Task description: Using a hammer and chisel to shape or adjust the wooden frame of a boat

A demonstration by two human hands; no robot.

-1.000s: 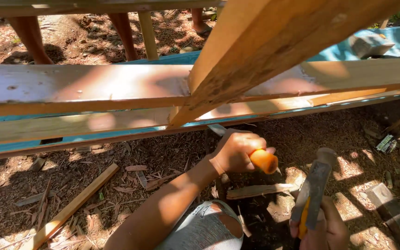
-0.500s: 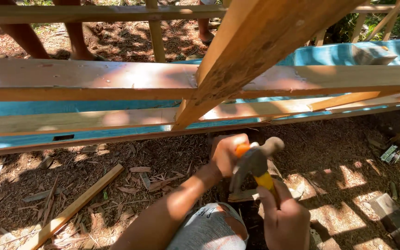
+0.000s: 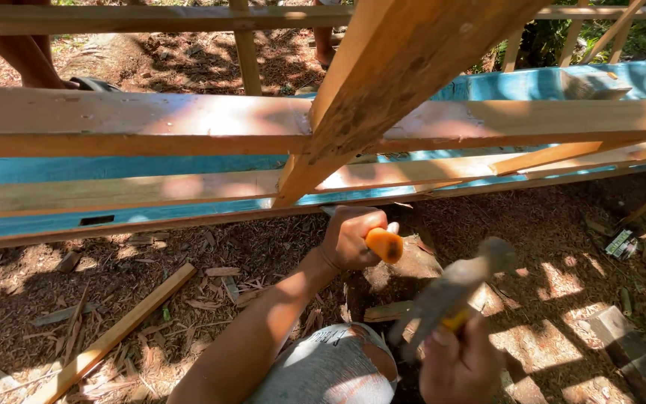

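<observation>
Landmark: slanted raw-timber brace (image 3: 383,82), running from top centre down to the long pale horizontal plank (image 3: 151,123).

Item 1. Left hand (image 3: 349,239), just below the foot of the brace. Closed in a fist round an orange-handled chisel-type tool (image 3: 383,245); handle butt sticks out to the right of the fist, blade end hidden under the lower wooden rail (image 3: 151,191), so tip contact can't be told.

Item 2. Right hand (image 3: 461,363), below and right of the brace foot, at bottom edge of view. Wrapped round the yellow grip of a grey metal-headed hammer (image 3: 454,292). Hammer is motion-blurred, head raised toward the orange butt, apart from it.

Item 3. Blue-painted hull side (image 3: 114,168), behind the rails, either side of the brace.

Item 4. Loose wooden batten (image 3: 114,333), on the chip-strewn ground well left of the brace foot.

Item 5. Knee in grey cloth (image 3: 330,366), under the left forearm.

Item 6. Another person's bare legs (image 3: 28,56), far left of the brace top, beyond the planks.

Risks, est.:
- Hammer head is blurred and the orange butt is small and close to the knuckles; an off-line blow probably lands on the thumb or fingers.
- Tip unseen; if it sits skewed, a strike may make it skid and gouge the blue paint or split the rail.
- Brace overhead crowds the swing; hammer could clip it.
- Loose chips underfoot, awkward crouch: balance may shift mid-swing.
</observation>
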